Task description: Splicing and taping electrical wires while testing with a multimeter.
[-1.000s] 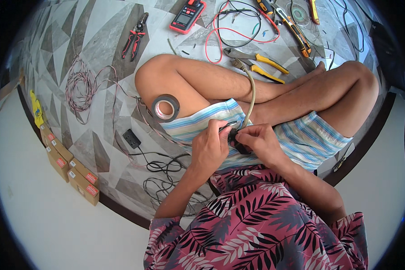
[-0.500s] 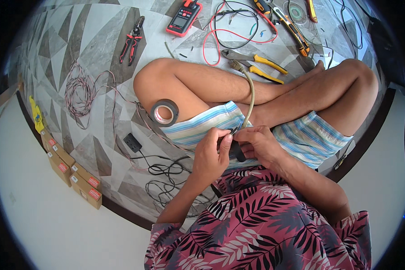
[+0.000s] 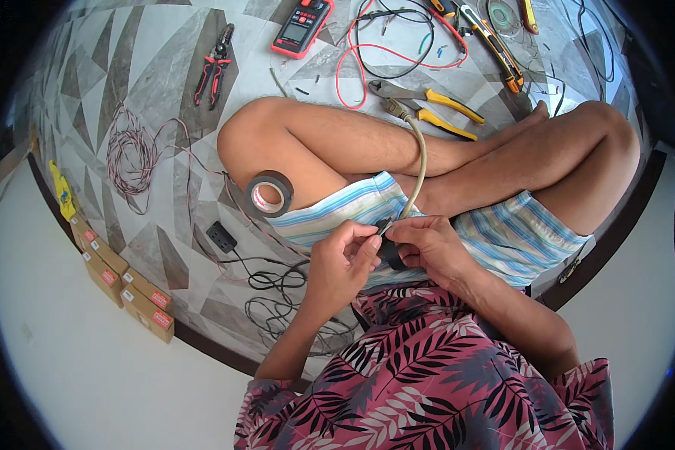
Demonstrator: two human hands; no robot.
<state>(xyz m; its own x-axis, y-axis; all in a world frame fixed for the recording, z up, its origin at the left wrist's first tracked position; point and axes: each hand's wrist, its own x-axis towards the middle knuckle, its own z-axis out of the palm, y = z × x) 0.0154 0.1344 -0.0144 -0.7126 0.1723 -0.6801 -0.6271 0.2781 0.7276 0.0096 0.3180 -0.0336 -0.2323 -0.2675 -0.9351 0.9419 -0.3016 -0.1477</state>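
A beige cable (image 3: 423, 161) with a plug-like end (image 3: 394, 108) arches over my crossed legs and comes down between my hands. My left hand (image 3: 341, 259) pinches a dark end by the cable, thumb against forefinger. Close on its right, my right hand (image 3: 439, 246) is closed on the cable with thumb and forefinger, its other fingers curled. A short strip of black tape (image 3: 391, 255) hangs between the two hands; which fingers grip it is partly hidden. On my left thigh stands a roll of black tape (image 3: 280, 182), apart from both hands.
Beyond my legs lie yellow-handled cutting pliers (image 3: 454, 105), a red multimeter (image 3: 301, 30) with leads, a utility knife (image 3: 495, 52) and red-black wire strippers (image 3: 215, 71). At left are coiled wire (image 3: 131, 154), a black socket (image 3: 221, 237) with cord, and cardboard boxes (image 3: 146, 307).
My left fingers have shifted slightly left and loosened, showing more of the dark end. The tape strip has moved a little left and up. The right hand keeps its pinch.
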